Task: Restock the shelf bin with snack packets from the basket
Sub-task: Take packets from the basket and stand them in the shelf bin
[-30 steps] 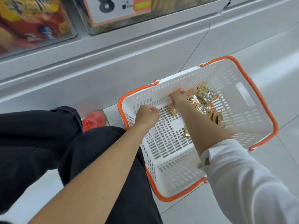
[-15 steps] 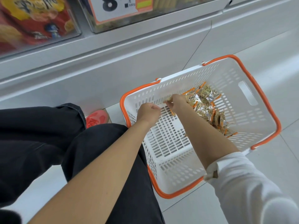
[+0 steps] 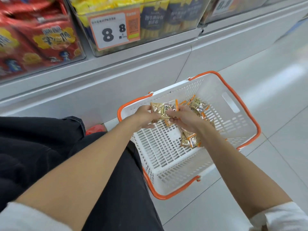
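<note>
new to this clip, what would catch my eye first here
The left hand and right hand grip gold snack packets over a white, orange-rimmed basket on the floor. Above, a big price tag reading 8 8 fronts a shelf bin, red snack bags to its left.

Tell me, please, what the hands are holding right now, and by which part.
Gold snack packets, over the basket: the left hand grips their left edge, and the right hand pinches their right side.
</note>
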The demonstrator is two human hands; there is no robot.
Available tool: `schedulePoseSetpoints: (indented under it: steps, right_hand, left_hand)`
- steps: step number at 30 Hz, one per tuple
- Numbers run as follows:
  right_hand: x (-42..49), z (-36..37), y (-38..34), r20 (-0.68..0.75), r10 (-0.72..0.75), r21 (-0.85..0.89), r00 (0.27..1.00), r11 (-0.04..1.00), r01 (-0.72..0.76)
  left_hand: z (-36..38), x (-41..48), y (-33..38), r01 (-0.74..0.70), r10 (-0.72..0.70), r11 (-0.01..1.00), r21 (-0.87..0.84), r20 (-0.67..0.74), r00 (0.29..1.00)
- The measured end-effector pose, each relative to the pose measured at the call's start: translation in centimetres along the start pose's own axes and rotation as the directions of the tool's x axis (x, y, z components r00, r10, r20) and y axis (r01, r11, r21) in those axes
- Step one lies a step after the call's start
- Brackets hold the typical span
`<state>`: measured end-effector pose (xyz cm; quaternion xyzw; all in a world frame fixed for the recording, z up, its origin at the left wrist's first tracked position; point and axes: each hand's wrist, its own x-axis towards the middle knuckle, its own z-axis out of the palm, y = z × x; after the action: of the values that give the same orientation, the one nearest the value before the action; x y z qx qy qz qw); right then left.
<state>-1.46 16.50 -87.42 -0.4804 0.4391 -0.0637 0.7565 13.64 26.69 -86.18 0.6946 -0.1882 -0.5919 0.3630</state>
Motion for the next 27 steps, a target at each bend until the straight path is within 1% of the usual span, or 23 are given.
schedulePoseSetpoints:
  steps: [1, 3, 6, 9, 11, 15, 17, 20, 22, 25, 27]
  right_hand:
    - [-0.7, 0.4, -1.0, 0.008, -0.046, 0.008, 0.999, 0.999, 0.046]
    - [-1.9, 1.3, -3.1, 0.016, -0.128, -0.025, 0.992, 0.991, 0.129]
    - [-3.8, 2.5, -6.4, 0.017, -0.207, -0.134, 0.978, 0.969, 0.207]
    - [-5.8, 3.5, -9.8, 0.044, -0.254, -0.153, 0.966, 0.954, 0.257]
    - [-7.1, 4.2, -12.0, 0.05, -0.29, -0.136, 0.956, 0.946, 0.294]
    - [-9.7, 6.0, -15.9, 0.06, -0.323, -0.034, 0.944, 0.945, 0.326]
    - [-10.9, 7.0, -17.6, 0.061, -0.345, -0.055, 0.937, 0.936, 0.348]
    - [-12.1, 8.6, -19.9, 0.071, -0.373, -0.141, 0.925, 0.914, 0.38]
    - [-13.0, 9.6, -21.4, 0.068, -0.404, -0.225, 0.912, 0.885, 0.408]
    - [-14.3, 11.6, -23.8, 0.088, -0.455, -0.416, 0.886, 0.792, 0.447]
    - [-15.0, 13.3, -25.7, 0.111, -0.495, -0.498, 0.862, 0.722, 0.479]
  left_hand:
    - [-0.2, -0.4, 0.8, -0.001, 0.003, 0.998, -0.055, 0.034, 0.999]
    - [-0.5, -1.6, 2.4, -0.076, 0.08, 0.992, -0.097, 0.032, 0.996]
    - [-1.6, -4.0, 4.5, -0.225, 0.225, 0.973, -0.048, -0.007, 0.974]
    - [-3.2, -6.4, 6.8, -0.306, 0.305, 0.95, -0.064, -0.015, 0.952]
    - [-4.2, -7.8, 8.5, -0.319, 0.32, 0.942, -0.102, -0.008, 0.947]
    - [-6.1, -11.1, 11.5, -0.297, 0.307, 0.942, -0.159, 0.047, 0.951]
    - [-7.1, -12.6, 12.7, -0.316, 0.325, 0.936, -0.156, 0.034, 0.945]
    - [-8.3, -14.8, 14.3, -0.34, 0.34, 0.937, -0.077, -0.019, 0.94]
    - [-9.2, -16.1, 15.3, -0.373, 0.37, 0.926, -0.053, -0.06, 0.927]
    - [-10.9, -18.3, 17.5, -0.454, 0.451, 0.891, -0.009, -0.083, 0.888]
    - [-12.3, -20.1, 19.0, -0.512, 0.52, 0.854, 0.097, -0.106, 0.848]
